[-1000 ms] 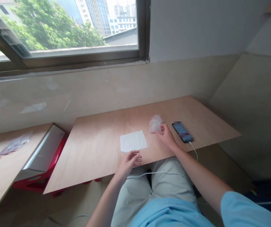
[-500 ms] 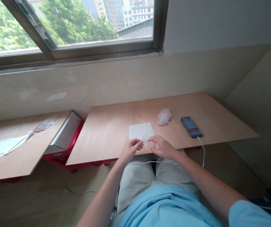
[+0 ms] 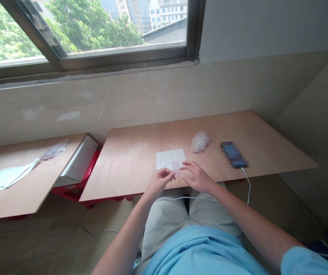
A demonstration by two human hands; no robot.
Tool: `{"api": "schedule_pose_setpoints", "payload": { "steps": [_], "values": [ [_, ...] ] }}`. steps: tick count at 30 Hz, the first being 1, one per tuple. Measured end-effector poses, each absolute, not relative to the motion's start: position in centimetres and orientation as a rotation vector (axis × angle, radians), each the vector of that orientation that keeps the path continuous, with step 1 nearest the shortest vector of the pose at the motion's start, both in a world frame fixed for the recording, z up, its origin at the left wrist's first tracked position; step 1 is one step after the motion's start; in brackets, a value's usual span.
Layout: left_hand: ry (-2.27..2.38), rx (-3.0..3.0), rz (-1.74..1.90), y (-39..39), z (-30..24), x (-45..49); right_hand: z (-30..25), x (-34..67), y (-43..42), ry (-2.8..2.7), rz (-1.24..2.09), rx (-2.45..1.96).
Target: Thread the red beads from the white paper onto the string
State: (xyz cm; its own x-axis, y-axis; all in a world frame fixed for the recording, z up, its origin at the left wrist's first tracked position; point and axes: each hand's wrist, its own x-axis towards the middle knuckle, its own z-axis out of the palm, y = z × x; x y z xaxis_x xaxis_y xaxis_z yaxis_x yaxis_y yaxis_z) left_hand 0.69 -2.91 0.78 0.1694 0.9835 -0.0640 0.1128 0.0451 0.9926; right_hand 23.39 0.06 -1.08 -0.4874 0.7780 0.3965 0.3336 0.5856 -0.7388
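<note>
From afar I see the table point(image 3: 129, 160), right hand point(image 3: 198, 178) loosely spread, left hand point(image 3: 161, 180) pinched; work looks early, the white sheet point(image 3: 166, 157) lying flat, packet pile point(image 3: 200, 143) beyond, a single clear packet point(image 3: 176, 166) seemingly in the left hand's pinch

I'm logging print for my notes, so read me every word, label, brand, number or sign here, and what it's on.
None can be read.
Phone: pixelated, unreadable.
Clear packets: too small and blurred to tell.
Clear piece at the left hand: too small to tell.
White sheet: no lettering visible.
</note>
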Motion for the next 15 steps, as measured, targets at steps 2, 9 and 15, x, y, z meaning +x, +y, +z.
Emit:
{"api": "schedule_pose_setpoints", "payload": {
  "steps": [2,9,15],
  "values": [
    [1.181,1.326,1.014,-3.0,0.8,0.7,-0.8,23.2,-0.2,-2.003,0.911,-0.871],
    [1.23,1.528,0.902,-4.3,0.7,2.2,-1.2,22.0,-1.3,-1.639,1.547,-0.843],
    [1.15,1.573,0.803,-5.2,0.9,3.3,-1.3,21.6,-1.5,-1.564,1.736,-0.773]
  ]
}}
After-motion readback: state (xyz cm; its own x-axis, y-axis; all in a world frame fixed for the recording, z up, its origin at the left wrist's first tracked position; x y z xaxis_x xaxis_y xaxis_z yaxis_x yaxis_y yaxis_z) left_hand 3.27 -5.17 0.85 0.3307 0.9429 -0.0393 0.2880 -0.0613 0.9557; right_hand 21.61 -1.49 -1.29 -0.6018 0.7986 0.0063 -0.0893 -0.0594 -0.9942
